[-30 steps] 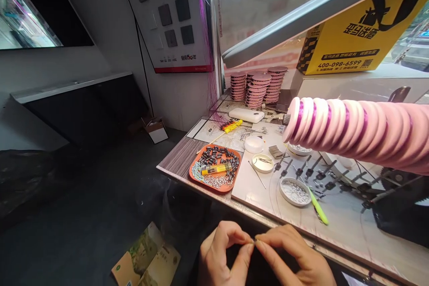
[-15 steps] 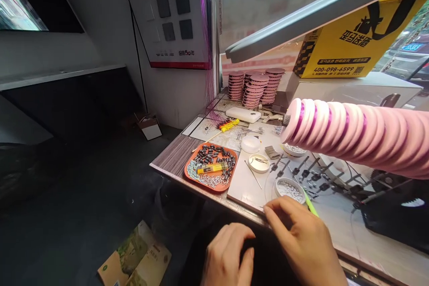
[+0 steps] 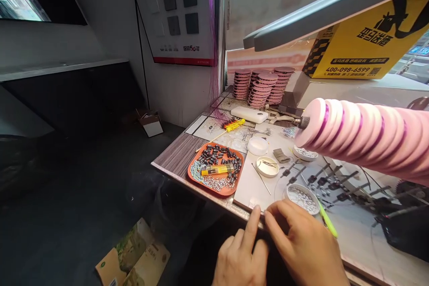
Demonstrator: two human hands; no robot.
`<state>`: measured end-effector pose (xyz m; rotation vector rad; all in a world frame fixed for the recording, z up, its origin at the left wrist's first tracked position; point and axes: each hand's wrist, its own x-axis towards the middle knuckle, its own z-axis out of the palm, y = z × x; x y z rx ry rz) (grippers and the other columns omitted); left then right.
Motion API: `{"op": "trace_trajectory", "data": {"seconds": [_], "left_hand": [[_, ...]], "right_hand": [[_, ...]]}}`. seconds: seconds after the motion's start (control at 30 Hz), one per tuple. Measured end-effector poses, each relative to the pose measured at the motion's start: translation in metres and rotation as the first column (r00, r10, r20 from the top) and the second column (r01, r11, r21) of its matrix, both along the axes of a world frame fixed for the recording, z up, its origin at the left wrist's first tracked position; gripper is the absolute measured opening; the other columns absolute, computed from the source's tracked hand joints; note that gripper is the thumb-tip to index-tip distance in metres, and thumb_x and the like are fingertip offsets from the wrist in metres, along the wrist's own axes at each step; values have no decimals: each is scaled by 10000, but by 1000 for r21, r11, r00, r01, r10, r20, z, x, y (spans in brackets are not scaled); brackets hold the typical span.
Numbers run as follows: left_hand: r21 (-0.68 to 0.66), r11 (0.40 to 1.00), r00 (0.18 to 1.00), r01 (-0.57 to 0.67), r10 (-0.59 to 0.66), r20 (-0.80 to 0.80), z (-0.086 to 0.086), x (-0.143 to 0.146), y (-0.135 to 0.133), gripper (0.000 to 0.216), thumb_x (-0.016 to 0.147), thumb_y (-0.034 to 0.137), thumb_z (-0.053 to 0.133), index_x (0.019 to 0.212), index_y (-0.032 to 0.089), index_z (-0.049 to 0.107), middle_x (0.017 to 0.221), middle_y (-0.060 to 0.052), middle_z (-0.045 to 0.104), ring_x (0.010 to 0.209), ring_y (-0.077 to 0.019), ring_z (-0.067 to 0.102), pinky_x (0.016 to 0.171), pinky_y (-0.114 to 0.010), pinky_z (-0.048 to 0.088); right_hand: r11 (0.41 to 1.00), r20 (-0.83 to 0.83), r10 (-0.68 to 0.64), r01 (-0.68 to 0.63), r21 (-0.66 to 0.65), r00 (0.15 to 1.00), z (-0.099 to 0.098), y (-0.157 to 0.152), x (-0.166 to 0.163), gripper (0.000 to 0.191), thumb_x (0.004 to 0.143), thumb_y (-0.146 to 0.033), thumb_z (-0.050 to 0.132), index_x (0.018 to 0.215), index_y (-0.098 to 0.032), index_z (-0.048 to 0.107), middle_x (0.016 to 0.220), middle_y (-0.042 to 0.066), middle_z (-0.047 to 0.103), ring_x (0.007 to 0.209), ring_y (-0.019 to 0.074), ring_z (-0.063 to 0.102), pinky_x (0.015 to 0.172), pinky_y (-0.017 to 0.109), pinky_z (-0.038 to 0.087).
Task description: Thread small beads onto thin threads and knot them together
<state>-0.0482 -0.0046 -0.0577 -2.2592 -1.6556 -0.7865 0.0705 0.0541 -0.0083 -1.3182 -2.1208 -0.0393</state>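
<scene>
The left hand [image 3: 241, 254] points its index finger to the front edge of the pale flat board [image 3: 248, 183] on the wood-grain counter [image 3: 174, 154], gripping nothing visible. The right hand [image 3: 304, 239] pinches thumb and forefinger narrowly at that edge; whether something tiny sits between them cannot be told. The fine work looks partway: small black cylindrical parts [image 3: 214, 154] lie loose in the orange plastic tray [image 3: 231, 192], pale beads [image 3: 302, 197] fill the round white dish just beyond the right hand, and no completed piece shows at the fingertips.

table [image 3: 170, 156] | orange tray [image 3: 219, 193] | pale board [image 3: 250, 187] beside it | pink disc stacks [image 3: 262, 94] behind
</scene>
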Motion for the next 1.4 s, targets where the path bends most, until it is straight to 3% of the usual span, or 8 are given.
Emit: {"op": "trace_trajectory", "data": {"seconds": [0.17, 0.3, 0.47, 0.57, 0.73, 0.97, 1.17, 1.4], "left_hand": [[33, 999, 989, -29, 33, -147, 3, -4, -1, 201, 742, 51, 444, 658, 195, 555, 1307, -50, 543, 513, -130, 553, 433, -285, 374], [23, 999, 978, -44, 48, -202, 6, -7, -1, 178, 722, 62, 476, 636, 203, 540, 1309, -24, 540, 507, -127, 537, 430, -291, 356], [-33, 999, 960, -17, 7, -280, 16, -13, 0, 159, 674, 51, 499, 636, 201, 538, 1363, -16, 475, 520, -135, 527, 429, -304, 343], [-55, 998, 953, -15, -2, -304, 20, -14, -1, 178, 657, 30, 492, 631, 202, 529, 1360, -22, 479, 532, -144, 526, 443, -312, 344], [-74, 997, 950, -16, -8, -312, 23, -13, 0, 229, 619, -18, 474, 630, 207, 520, 1356, -46, 482, 548, -158, 523, 472, -317, 349], [-82, 997, 941, 7, -35, -336, 27, -15, 4, 267, 661, -34, 452, 676, 209, 563, 1342, -48, 503, 534, -160, 515, 482, -317, 360], [-48, 999, 942, 20, -35, -335, 27, -14, 5, 275, 688, -32, 408, 634, 197, 550, 1343, -73, 502, 499, -146, 500, 475, -307, 369], [-60, 997, 946, 52, -69, -316, 20, -18, 9, 302, 707, -36, 388, 686, 185, 594, 1361, -103, 476, 544, -145, 567, 481, -280, 446]], "right_hand": [[1000, 8, 4, -4, -4, 1000, -3, 0, -1, 381, 902, -332, 318, 594, -228, 517, 529, -27, 552, 456, 160, 575, 437, 254, 374], [996, 54, 85, -85, 6, 995, -1, 2, 6, 335, 895, -252, 314, 638, -220, 527, 575, -4, 556, 514, 185, 566, 485, 278, 376], [966, 151, 260, -258, -34, 954, 5, 8, 42, 252, 887, -199, 356, 705, -213, 530, 646, 16, 552, 621, 211, 506, 569, 299, 335], [955, 200, 295, -279, -105, 934, 10, 12, 69, 237, 878, -198, 383, 674, -214, 504, 650, 14, 535, 651, 214, 471, 591, 304, 293], [938, 319, 332, -274, -213, 888, 21, 17, 97, 221, 841, -144, 425, 637, -204, 485, 637, 13, 530, 658, 206, 437, 600, 310, 260], [890, 465, 377, -175, -420, 801, 33, 22, 102, 239, 841, -103, 421, 625, -171, 496, 658, 38, 541, 671, 195, 435, 607, 313, 284], [879, 515, 379, -125, -460, 769, 41, 24, 101, 165, 694, -20, 537, 627, -171, 547, 696, 34, 583, 693, 186, 459, 620, 305, 300], [865, 495, 402, -141, -482, 770, 46, 27, 100, 136, 667, -36, 570, 623, -165, 567, 690, 46, 600, 704, 195, 480, 633, 312, 322]]}}
